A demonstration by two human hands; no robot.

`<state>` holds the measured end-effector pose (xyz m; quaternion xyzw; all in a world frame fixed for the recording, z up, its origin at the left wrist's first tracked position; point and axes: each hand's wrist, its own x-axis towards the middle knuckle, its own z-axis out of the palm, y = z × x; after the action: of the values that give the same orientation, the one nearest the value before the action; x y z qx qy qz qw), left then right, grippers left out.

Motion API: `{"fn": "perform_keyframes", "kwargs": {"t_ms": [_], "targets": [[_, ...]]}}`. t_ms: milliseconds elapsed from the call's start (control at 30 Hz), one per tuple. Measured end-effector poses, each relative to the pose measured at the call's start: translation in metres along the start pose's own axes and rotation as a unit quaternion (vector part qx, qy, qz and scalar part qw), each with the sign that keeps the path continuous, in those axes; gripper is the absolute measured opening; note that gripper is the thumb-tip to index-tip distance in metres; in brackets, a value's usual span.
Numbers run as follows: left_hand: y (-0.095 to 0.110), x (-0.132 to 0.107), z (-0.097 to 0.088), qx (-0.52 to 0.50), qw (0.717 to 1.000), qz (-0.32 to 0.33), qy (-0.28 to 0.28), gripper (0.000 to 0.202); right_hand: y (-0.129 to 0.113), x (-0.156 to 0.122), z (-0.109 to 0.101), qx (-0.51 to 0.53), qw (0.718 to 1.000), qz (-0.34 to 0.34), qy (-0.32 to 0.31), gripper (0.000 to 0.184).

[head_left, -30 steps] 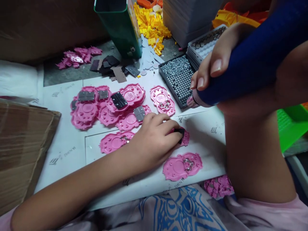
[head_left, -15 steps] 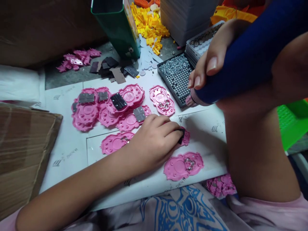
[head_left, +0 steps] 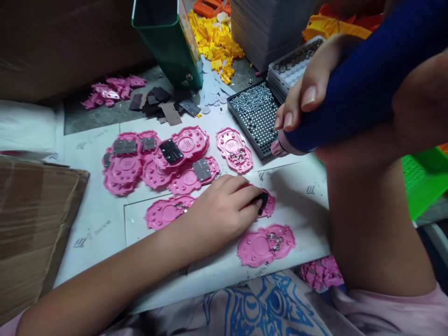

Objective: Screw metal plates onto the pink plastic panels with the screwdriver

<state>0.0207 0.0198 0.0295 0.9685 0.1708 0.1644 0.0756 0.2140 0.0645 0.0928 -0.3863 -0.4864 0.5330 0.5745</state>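
My left hand (head_left: 224,212) rests over a pink plastic shell (head_left: 269,203), with bent fingers holding a small black cover plate (head_left: 263,200) down on it. Part of that shell is hidden under the fingers. My right hand (head_left: 311,93) is wrapped around a blue electric screwdriver (head_left: 353,88), tilted so its tip points down and left. That tip (head_left: 279,147) is at the near corner of a black screw tray (head_left: 259,121) filled with small silver screws. Whether it touches a screw, I cannot tell.
Pink shells with metal contacts lie near my left hand, one (head_left: 266,245) closer to me. Shells with grey or black covers (head_left: 128,163) are heaped at left. Behind stand a green bin (head_left: 168,51), yellow parts (head_left: 217,42) and loose dark plates (head_left: 157,98). A cardboard box (head_left: 38,228) borders the left.
The view has shifted slightly. My left fingers have eased a little on the black cover plate, and more of it shows. The screwdriver stays almost still by the screw tray.
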Motion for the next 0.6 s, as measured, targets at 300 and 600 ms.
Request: {"fn": "perform_keyframes", "kwargs": {"t_ms": [300,600], "targets": [[0.000,-0.003,0.005,-0.035,0.999,-0.021,0.023,0.019,0.005,0.000,-0.011,-0.031,0.988,-0.115,0.094,0.037],[-0.001,-0.008,0.015,-0.038,0.997,-0.049,0.047,0.008,0.027,0.011,-0.027,-0.025,0.949,-0.226,0.216,0.019]]}}
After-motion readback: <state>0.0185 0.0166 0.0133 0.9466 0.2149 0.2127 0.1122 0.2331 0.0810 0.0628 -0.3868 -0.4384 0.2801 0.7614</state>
